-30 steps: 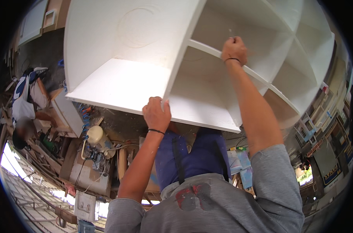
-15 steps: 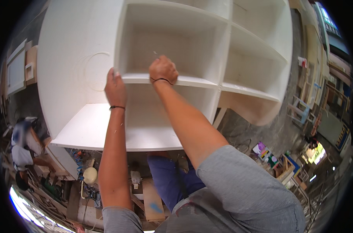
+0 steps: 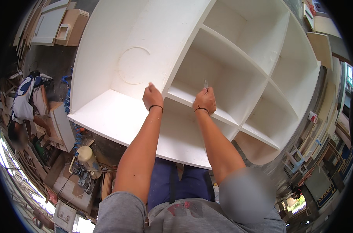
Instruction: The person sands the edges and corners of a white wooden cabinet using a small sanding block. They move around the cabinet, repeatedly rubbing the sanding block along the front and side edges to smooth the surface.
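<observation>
A large white shelf unit (image 3: 126, 105) with square compartments spreads out in front of me. My right hand (image 3: 205, 101) is closed around a small, thin tool with a pale, blade-like tip (image 3: 206, 83); its exact kind is unclear. The hand is at the front edge of a middle shelf, and the tip points up into the compartment. My left hand (image 3: 152, 97) is closed in a fist just left of the upright divider (image 3: 176, 66). Whatever its fingers may hold is hidden. A faint ring-shaped mark (image 3: 120, 64) shows on the white panel beyond it.
At the left, another person (image 3: 27, 101) bends over beside a pale cabinet (image 3: 61, 124). A cream-coloured tank (image 3: 87, 157) with blue coiled hose (image 3: 78, 134) stands below the unit's left corner. Boards and frames (image 3: 295, 161) lean along the right side.
My view has swung, so the shelf unit appears tilted and further right. My left hand has come off the divider's edge to its left. The right hand stays by the shelf edge, its tool now showing.
</observation>
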The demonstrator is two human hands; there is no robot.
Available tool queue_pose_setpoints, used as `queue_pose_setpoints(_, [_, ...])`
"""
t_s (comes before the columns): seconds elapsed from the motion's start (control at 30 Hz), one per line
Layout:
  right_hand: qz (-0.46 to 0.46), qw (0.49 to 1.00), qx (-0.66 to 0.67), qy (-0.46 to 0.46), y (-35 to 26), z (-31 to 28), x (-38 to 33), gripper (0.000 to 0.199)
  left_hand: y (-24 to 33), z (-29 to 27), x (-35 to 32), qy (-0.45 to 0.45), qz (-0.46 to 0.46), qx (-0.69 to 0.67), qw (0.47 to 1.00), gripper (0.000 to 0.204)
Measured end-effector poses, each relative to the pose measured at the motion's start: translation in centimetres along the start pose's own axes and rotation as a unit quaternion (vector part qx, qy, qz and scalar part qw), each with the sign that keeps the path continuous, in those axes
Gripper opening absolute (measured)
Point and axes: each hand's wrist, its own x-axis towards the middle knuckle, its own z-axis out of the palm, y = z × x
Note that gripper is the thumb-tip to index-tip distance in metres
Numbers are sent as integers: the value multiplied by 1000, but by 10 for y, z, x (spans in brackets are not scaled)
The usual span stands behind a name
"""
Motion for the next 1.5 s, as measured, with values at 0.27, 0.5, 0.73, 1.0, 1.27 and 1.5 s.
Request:
queue_pose_setpoints(0.27, [-20, 999, 17, 36, 10, 14, 4, 28, 41, -17, -29, 94, -195, 75, 973, 54])
queue_pose_setpoints(0.5, [-522, 843, 116, -59, -21, -49, 12, 16, 27, -13, -31, 100, -198, 115, 968, 49])
queue_pose_setpoints(0.73, [-594, 740, -245, -199, -103, -47, -7, 13, 30, -8, -21, 95, -172, 123, 973, 49])
queue_pose_setpoints(1.0, [-595, 706, -382, -39, -176, -87, 114, 18, 32, -11, -17, 80, -188, 127, 971, 48])
queue_pose_setpoints(1.27, [-549, 707, -442, -66, -200, -91, 100, 17, 30, -13, -16, 60, -182, 109, 975, 45])
queue_pose_setpoints(1.5, [-610, 682, -382, -131, -170, -68, 69, 13, 28, -12, -16, 62, -178, 112, 976, 44])
